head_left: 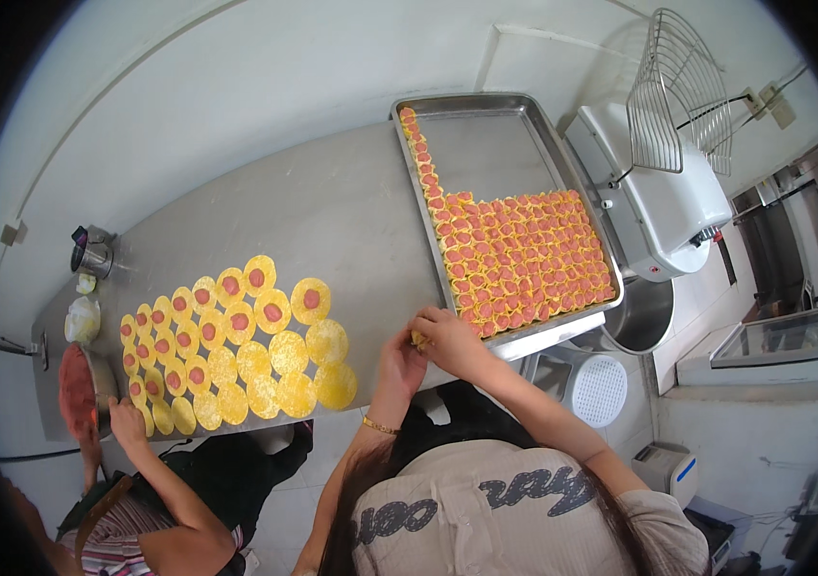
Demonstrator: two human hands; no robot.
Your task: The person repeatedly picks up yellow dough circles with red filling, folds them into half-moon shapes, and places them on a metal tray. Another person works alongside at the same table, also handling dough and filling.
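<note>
My left hand point(402, 359) and my right hand point(451, 346) meet at the front edge of the steel table. Their fingers close together around a small yellow-wrapped dumpling point(417, 339), mostly hidden by them. Right beside them lies a metal tray point(490, 139) with many rows of open-topped dumplings point(524, 254), pink filling showing in yellow wrappers. One column of dumplings runs up the tray's left side. To my left, round yellow wrappers point(288, 352) are laid in rows; the farther ones carry a dab of pink filling point(272, 312), the nearer ones are bare.
A co-worker's hand point(127, 422) is at the left, by a bowl of pink filling point(77, 389). A metal cup point(94, 257) and a plastic bag point(82, 320) stand behind it. Right of the tray are a white mixer point(653, 197) with a wire guard point(658, 106) and a metal bowl point(644, 312).
</note>
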